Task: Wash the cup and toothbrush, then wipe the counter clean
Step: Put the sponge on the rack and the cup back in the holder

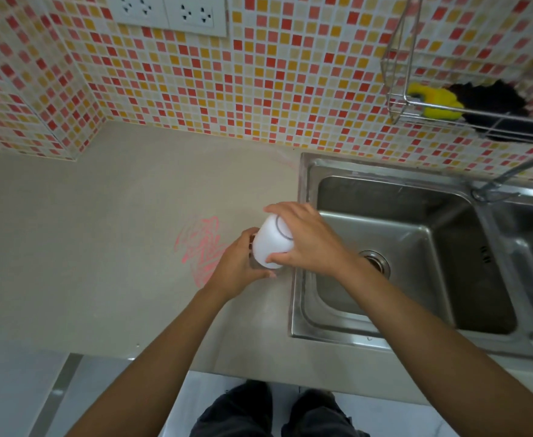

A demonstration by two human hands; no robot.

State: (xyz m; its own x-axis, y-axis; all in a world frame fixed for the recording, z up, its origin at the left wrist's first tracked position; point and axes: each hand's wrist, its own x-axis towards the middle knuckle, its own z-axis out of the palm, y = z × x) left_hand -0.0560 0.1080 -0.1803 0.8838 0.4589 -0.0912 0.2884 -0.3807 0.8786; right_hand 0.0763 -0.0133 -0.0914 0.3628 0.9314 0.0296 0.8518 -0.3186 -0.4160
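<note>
A white cup (271, 244) lies tipped on its side above the counter's right edge, its base turned up and to the right. My right hand (306, 238) grips it from above around the base. At the mouth end my left hand (240, 266) is closed against the rim. Something small and dark (252, 244) shows at the rim between my fingers; I cannot tell whether it is the toothbrush. A pink scribbled stain (200, 244) marks the beige counter (101, 247) just left of my hands.
A steel sink (385, 190) with a drain (375, 263) lies to the right, its faucet (517, 171) at the far right. A wire rack (397, 102) on the mosaic wall holds a yellow sponge (438, 100) and a black cloth (495, 99). Sockets (167, 12) sit above the counter.
</note>
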